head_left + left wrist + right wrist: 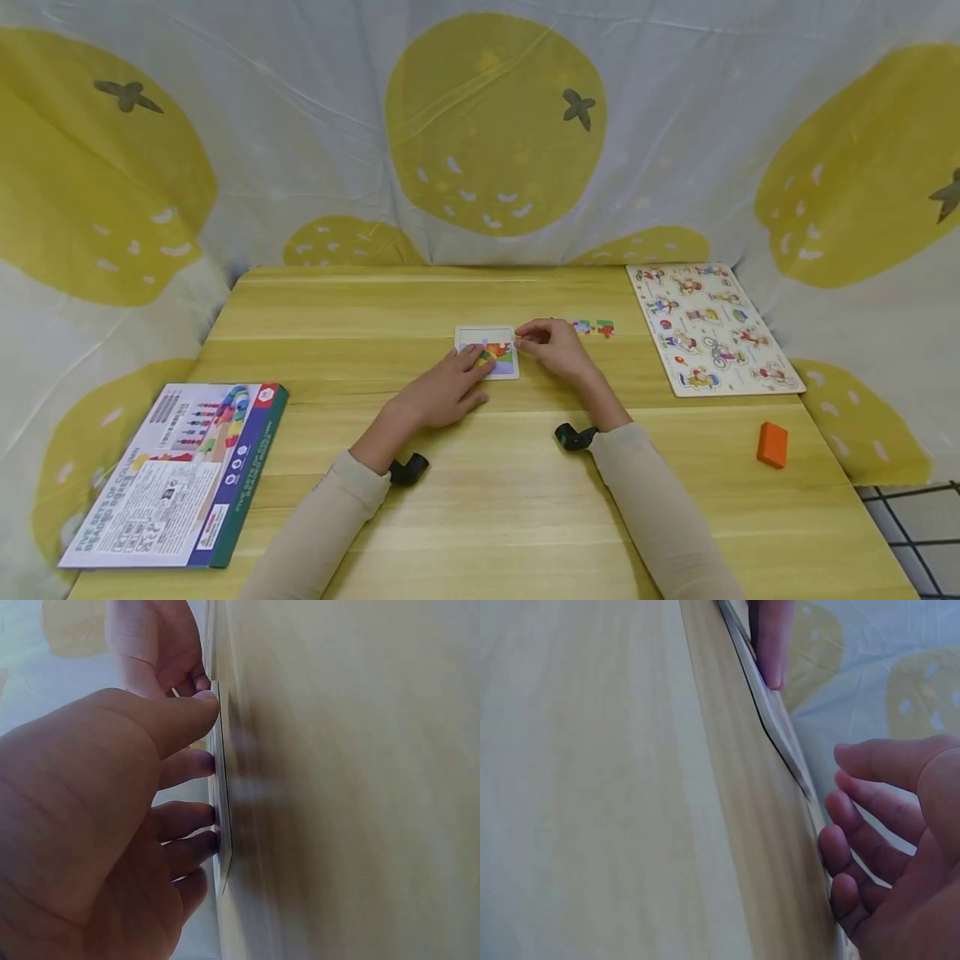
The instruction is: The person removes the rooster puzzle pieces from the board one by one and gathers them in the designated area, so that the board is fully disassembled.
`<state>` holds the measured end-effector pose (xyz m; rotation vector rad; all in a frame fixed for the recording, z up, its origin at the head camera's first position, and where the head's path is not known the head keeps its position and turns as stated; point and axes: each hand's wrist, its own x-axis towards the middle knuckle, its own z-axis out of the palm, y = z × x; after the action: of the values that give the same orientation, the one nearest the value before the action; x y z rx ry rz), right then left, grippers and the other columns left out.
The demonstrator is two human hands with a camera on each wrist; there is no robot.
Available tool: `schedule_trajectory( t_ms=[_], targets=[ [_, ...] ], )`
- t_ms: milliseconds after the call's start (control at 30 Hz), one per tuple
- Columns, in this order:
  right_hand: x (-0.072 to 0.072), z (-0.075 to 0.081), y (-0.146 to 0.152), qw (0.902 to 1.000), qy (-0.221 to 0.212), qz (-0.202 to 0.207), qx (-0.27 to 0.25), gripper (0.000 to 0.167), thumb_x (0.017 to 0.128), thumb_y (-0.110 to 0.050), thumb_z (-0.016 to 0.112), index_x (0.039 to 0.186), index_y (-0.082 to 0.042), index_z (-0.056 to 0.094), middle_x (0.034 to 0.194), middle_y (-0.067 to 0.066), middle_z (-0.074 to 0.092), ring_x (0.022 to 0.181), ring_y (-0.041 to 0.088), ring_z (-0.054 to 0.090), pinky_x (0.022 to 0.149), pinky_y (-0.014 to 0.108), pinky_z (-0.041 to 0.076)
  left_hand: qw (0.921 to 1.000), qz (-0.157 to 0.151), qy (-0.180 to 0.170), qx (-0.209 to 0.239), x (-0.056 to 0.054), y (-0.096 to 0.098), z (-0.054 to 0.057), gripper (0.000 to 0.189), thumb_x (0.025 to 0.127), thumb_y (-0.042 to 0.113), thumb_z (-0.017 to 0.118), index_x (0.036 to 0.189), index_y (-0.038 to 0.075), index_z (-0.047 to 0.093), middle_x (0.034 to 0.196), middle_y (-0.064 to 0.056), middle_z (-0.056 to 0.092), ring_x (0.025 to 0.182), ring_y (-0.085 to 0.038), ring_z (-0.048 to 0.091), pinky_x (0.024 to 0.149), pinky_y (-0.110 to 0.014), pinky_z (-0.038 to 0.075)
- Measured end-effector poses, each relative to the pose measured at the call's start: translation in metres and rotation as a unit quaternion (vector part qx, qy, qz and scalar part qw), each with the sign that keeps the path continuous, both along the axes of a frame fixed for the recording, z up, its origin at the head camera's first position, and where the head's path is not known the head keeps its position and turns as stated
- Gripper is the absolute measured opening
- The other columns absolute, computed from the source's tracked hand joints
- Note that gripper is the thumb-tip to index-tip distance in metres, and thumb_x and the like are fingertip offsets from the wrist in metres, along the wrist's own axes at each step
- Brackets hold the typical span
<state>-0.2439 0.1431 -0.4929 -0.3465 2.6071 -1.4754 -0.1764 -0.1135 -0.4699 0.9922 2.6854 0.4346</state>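
A small jigsaw board (512, 372) with a pale border and a partly filled, colourful picture lies on the table. My left hand (448, 388) rests on it from the left, fingertips pressing its face and the thumb (191, 716) at its edge in the left wrist view. At the board's right edge is my right hand (558, 350), its thumb and forefinger brought close together. The right wrist view shows these fingertips just beyond the board's corner (799, 776); I cannot tell whether they hold a piece. Several loose jigsaw pieces (604, 328) lie behind and right of this hand.
A wooden peg puzzle (705, 329) with figures lies at the back right. Nearer me is an orange block (772, 445). On the left lies a bead toy box (176, 475). A fruit-patterned cloth (495, 125) hangs behind the wood-grain table (465, 508).
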Motion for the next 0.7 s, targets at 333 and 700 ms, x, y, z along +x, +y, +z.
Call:
schedule_trajectory(
  t_ms=[333, 700],
  targets=[
    [0.001, -0.0015, -0.0055, 0.9996, 0.005, 0.022, 0.019, 0.019, 0.097, -0.019, 0.073, 0.114, -0.011, 0.078, 0.099, 0.006, 0.075, 0.087, 0.02, 0.065, 0.077, 0.031, 0.051, 0.9997, 0.01, -0.019, -0.008, -0.0003, -0.0016, -0.0008, 0.064, 0.11, 0.044, 0.045, 0.165, 0.017, 0.026, 0.174, -0.012, 0.011, 0.161, -0.028, 0.013, 0.127, -0.049, 0.026],
    [0.0034, 0.0005, -0.0089, 0.9977, 0.002, 0.043, 0.052, 0.024, 0.095, -0.021, 0.074, 0.116, -0.013, 0.079, 0.108, 0.007, 0.072, 0.095, 0.021, 0.063, 0.081, 0.033, 0.05, 0.9999, -0.003, -0.01, 0.014, -0.003, -0.0029, -0.0038, 0.063, 0.11, 0.041, 0.047, 0.164, 0.014, 0.029, 0.174, -0.012, 0.013, 0.161, -0.03, 0.014, 0.127, -0.05, 0.027]
  ],
)
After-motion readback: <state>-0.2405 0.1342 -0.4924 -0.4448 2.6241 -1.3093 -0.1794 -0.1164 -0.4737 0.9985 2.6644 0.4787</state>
